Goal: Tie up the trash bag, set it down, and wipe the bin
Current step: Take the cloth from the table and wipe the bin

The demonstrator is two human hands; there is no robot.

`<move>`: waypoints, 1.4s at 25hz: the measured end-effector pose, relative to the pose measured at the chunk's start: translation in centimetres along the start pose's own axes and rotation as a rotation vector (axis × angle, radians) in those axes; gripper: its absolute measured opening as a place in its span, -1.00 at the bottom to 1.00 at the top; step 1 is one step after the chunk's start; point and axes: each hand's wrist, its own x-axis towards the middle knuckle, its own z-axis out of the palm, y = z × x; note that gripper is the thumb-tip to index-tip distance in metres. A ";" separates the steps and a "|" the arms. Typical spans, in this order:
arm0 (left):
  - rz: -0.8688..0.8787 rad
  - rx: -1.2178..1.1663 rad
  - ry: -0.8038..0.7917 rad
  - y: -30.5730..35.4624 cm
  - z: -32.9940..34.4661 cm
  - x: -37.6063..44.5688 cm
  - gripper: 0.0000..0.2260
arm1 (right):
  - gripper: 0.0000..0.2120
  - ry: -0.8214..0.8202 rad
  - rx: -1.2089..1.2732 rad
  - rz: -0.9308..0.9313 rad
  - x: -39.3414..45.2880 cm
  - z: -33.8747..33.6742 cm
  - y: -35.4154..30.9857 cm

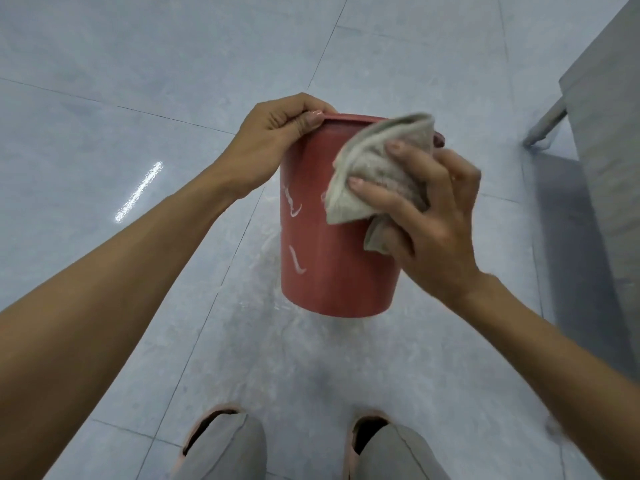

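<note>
Above floor, red bin point(337, 244) held at rim by left hand point(273, 140); right hand point(429, 216) grips cloth point(377, 168) on wall. Rec: firm overlapping strokes, rotate bin, clear pale streaks w/ steady pressure

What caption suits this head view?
Left hand grips the red bin rim; right hand wipes it with a cloth.

Bin point(332, 244) dusty red, pale squiggle marks on side. Cloth point(377, 168) grey-beige. Floor point(138, 81) pale blue-grey tile. Slippers point(211, 427) possibly pink.
</note>
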 end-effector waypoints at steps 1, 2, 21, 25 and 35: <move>0.009 -0.002 -0.018 0.1 0.3 0.3 -0.82 | -0.70 0.020 -0.051 0.036 1.9 1.0 0.1; 0.016 -0.008 -0.030 0.2 0.4 0.5 -0.81 | -0.67 -0.002 -0.081 0.046 3.0 1.8 -0.4; 0.021 0.032 -0.001 -0.1 0.8 0.2 -0.79 | -0.75 -0.104 -0.016 -0.025 1.2 2.4 -2.6; 0.001 0.032 0.070 -0.2 1.0 -0.2 -0.79 | -0.78 -0.330 0.136 -0.168 -4.6 0.1 -4.2; 0.035 -0.020 0.049 0.8 1.6 0.6 -0.77 | -0.66 -0.032 0.001 0.157 0.9 3.2 -1.9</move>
